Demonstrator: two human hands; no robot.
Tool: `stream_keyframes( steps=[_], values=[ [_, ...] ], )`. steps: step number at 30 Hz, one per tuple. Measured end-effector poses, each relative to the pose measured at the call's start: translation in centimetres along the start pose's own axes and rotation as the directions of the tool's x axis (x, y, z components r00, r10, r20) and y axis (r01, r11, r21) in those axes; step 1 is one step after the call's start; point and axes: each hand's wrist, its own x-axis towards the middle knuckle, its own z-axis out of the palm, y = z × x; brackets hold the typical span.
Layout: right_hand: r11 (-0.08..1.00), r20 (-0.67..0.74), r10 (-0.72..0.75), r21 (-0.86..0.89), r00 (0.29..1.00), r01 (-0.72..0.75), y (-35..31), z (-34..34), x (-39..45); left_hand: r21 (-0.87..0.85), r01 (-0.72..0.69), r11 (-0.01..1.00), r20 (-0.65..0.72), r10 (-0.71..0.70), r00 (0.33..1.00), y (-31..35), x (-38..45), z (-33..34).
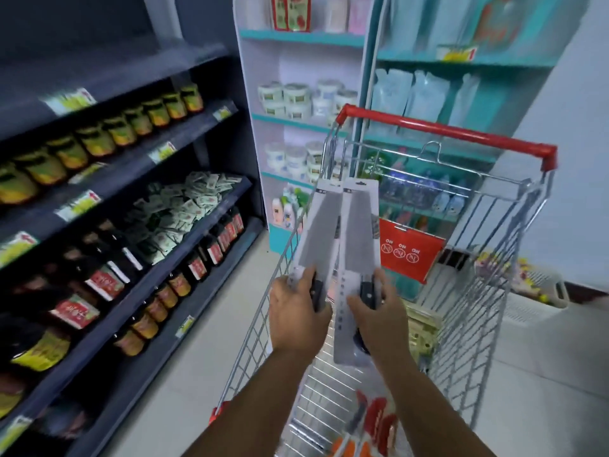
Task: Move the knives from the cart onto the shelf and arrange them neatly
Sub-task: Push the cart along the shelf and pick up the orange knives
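Above the shopping cart (468, 199), the left hand (296, 311) grips one packaged cleaver (318, 232); the right hand (375, 319) grips another packaged cleaver (361, 232).

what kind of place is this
Most likely a grocery shop aisle. A wire shopping cart with a red handle stands between stocked shelves carrying price tags, jars and bottles. Each hand, left and right, holds a packaged knife.
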Motion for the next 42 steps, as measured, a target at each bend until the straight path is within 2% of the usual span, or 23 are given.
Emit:
stream_keyframes(
  steps=[6, 12, 17, 23, 29, 39, 42],
  values=[
    [0.985, 0.037, -0.130, 0.123, 0.991, 0.125, -7.7, 0.6, 1.9, -0.106, -0.076, 0.992, -0.233, 0.049, 0.971, 2.8, 1.7, -7.2],
    [0.953, 0.145, -0.259, 0.199, 0.955, 0.229, -15.3, 4.7, 0.3, -0.145, -0.091, 0.985, -0.439, 0.018, 0.898, 1.1, 1.2, -15.3],
    [0.926, 0.267, -0.350, 0.244, 0.898, 0.288, -20.7, 10.2, -3.8, -0.243, -0.037, 0.969, -0.576, -0.113, 0.809, -2.8, -0.9, -22.2],
    [0.903, 0.431, -0.409, 0.319, 0.804, 0.288, -26.0, 18.6, -11.9, -0.283, 0.067, 0.957, -0.659, -0.245, 0.712, -10.6, -6.0, -31.1],
    [0.891, 0.590, -0.433, 0.392, 0.682, 0.227, -30.4, 27.9, -24.2, -0.268, 0.160, 0.950, -0.737, -0.309, 0.601, -20.4, -14.0, -41.0],
    [0.868, 0.747, -0.486, 0.475, 0.453, 0.147, -35.9, 38.6, -45.2, -0.300, 0.345, 0.889, -0.814, -0.427, 0.394, -33.8, -29.1, -54.0],
    [0.860, 0.773, -0.505, 0.488, 0.385, 0.149, -37.2, 41.0, -50.3, -0.311, 0.386, 0.869, -0.843, -0.440, 0.310, -36.6, -32.8, -56.8]
  ],
)
